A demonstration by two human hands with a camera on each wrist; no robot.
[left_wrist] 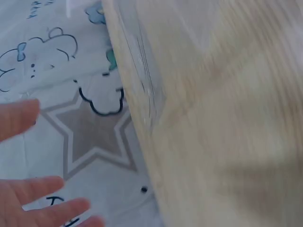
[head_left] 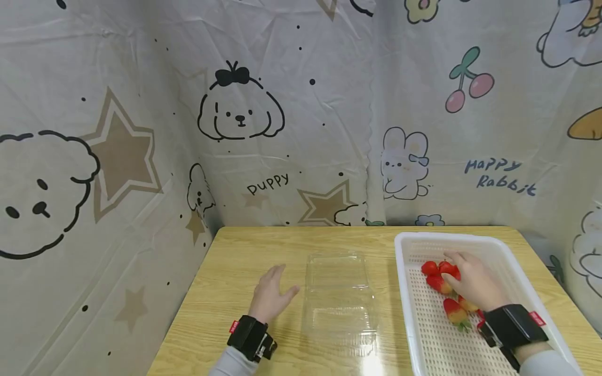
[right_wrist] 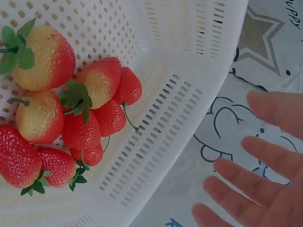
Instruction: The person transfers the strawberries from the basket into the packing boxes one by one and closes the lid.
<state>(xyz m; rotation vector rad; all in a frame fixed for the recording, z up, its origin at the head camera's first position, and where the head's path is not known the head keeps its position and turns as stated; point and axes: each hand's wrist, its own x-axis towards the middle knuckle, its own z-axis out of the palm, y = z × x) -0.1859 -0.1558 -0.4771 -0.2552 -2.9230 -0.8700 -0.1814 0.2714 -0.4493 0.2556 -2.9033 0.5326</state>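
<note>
Several red and yellowish strawberries [right_wrist: 47,56] with green leaves lie in a white perforated plastic basket [head_left: 405,303]. Over the basket my right hand [head_left: 477,282] hovers with fingers spread; in the right wrist view its fingers [right_wrist: 251,184] hold nothing. My left hand [head_left: 270,297] is above the table, left of a clear plastic clamshell box [head_left: 338,297], its thumb pointing toward the box. In the left wrist view the left fingers [left_wrist: 52,208] are extended and apart, and part of the clear box [left_wrist: 142,71] shows at the table's edge.
A light wood-grain table [head_left: 235,261] carries the box in the middle and the basket at the right. Behind and at the left hangs a pale curtain [head_left: 282,104] printed with puppies, rabbits and stars.
</note>
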